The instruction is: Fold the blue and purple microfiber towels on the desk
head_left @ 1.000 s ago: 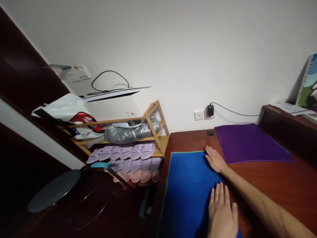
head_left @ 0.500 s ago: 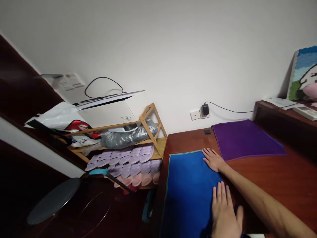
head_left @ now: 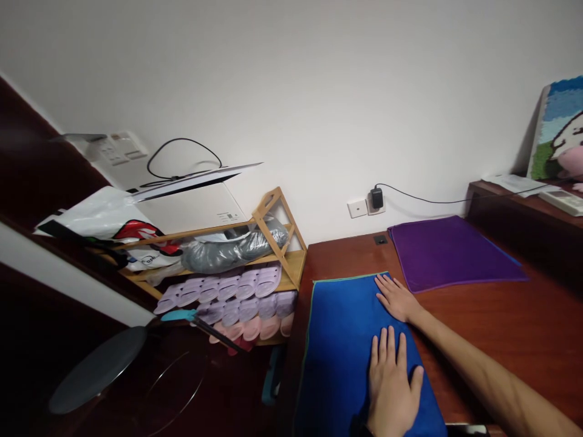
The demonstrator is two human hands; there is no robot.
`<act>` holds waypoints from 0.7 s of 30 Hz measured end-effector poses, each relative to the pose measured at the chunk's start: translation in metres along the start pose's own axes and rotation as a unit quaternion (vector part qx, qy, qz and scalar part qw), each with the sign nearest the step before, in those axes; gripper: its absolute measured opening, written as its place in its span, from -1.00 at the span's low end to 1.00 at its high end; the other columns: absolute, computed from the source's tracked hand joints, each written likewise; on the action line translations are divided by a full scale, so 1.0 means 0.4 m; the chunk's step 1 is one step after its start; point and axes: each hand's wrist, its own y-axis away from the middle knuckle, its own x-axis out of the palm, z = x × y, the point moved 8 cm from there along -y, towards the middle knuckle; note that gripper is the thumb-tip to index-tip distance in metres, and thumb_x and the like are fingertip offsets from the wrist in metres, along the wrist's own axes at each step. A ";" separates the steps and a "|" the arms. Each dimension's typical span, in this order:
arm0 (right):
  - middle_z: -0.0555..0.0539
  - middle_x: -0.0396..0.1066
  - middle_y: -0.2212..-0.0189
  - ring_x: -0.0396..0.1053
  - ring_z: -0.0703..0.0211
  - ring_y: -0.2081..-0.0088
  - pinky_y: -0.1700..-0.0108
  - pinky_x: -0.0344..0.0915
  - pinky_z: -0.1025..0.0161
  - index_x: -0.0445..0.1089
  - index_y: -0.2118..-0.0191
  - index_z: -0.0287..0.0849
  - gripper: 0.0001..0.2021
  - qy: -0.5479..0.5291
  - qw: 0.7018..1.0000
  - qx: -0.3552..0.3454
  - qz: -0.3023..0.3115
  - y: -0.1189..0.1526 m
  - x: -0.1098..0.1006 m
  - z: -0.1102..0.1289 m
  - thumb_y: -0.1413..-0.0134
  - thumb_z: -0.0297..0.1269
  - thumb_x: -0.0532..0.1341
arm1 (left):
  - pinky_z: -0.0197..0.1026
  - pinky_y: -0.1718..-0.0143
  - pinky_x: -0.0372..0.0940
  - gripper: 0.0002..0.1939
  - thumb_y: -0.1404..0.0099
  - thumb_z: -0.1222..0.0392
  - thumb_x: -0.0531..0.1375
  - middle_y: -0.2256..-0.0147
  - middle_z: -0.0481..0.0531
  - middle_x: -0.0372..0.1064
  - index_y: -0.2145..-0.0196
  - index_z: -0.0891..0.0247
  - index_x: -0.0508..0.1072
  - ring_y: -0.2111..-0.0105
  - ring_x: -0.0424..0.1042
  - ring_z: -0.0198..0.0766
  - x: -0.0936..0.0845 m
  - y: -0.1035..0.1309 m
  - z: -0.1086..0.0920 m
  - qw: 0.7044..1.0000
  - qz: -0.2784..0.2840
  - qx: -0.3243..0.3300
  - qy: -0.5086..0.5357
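1) The left hand (head_left: 392, 385) lies palm down on the blue cloth (head_left: 341, 340), fingers slightly spread, gripping nothing
2) The right hand (head_left: 397, 300) is flat at the cloth's far right corner, fingers spread, grasping nothing
3) The cloth lies just inside the left edge of the desk (head_left: 492, 328); bare surface separates it from the purple cloth (head_left: 455, 252), farther right
4) On the left, a rack (head_left: 297, 267) holds slippers (head_left: 248, 309) and a clear bag (head_left: 218, 255) with something grey inside

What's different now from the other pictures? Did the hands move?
The left hand moved left, farther onto the blue cloth, and more blue now shows to its right. Nothing was grabbed or let go. The right hand stayed near the far right corner, and the purple cloth stayed put.
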 end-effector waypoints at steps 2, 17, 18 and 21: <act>-0.19 0.00 -0.48 -0.09 -0.04 -0.50 -0.48 -0.09 -0.13 0.07 -0.49 -0.20 -0.35 0.006 1.000 0.009 0.008 0.006 -0.007 0.001 -0.45 0.00 -0.17 | 0.14 -0.46 0.04 -0.35 -0.55 -0.11 0.02 -0.48 0.06 -0.10 -0.49 0.10 0.07 -0.46 -0.02 -0.02 0.001 0.015 -0.001 1.000 0.004 0.008 0.011; -0.26 -0.04 -0.48 -0.11 -0.04 -0.50 -0.48 -0.10 -0.07 0.04 -0.49 -0.39 -0.34 0.027 0.996 0.088 -0.001 -0.053 0.005 0.004 -0.42 -0.16 -0.21 | -0.01 -0.47 -0.08 -0.36 -0.62 -0.10 -0.27 -0.45 0.04 0.05 -0.45 0.23 0.13 -0.46 -0.01 -0.19 -0.035 -0.399 0.267 0.995 0.000 -0.010 -0.098; -0.26 -0.06 -0.49 -0.12 -0.04 -0.51 -0.48 -0.12 -0.08 0.02 -0.49 -0.38 -0.33 0.026 0.996 0.090 0.001 -0.053 0.007 -0.003 -0.43 -0.13 -0.22 | 0.00 -0.47 -0.08 -0.33 -0.60 -0.16 -0.26 -0.46 0.03 0.03 -0.46 0.20 0.12 -0.47 -0.02 -0.17 -0.036 -0.407 0.301 0.994 0.009 -0.022 -0.109; -0.22 -0.09 -0.50 -0.15 -0.02 -0.51 -0.49 -0.17 -0.10 -0.03 -0.51 -0.32 -0.31 0.022 0.995 0.094 0.016 -0.053 0.006 -0.021 -0.45 -0.05 -0.24 | 0.10 -0.45 -0.06 -0.29 -0.58 -0.21 -0.25 -0.47 0.13 -0.01 -0.47 0.24 0.09 -0.47 -0.04 -0.04 -0.078 -0.392 0.445 0.989 0.013 -0.074 -0.127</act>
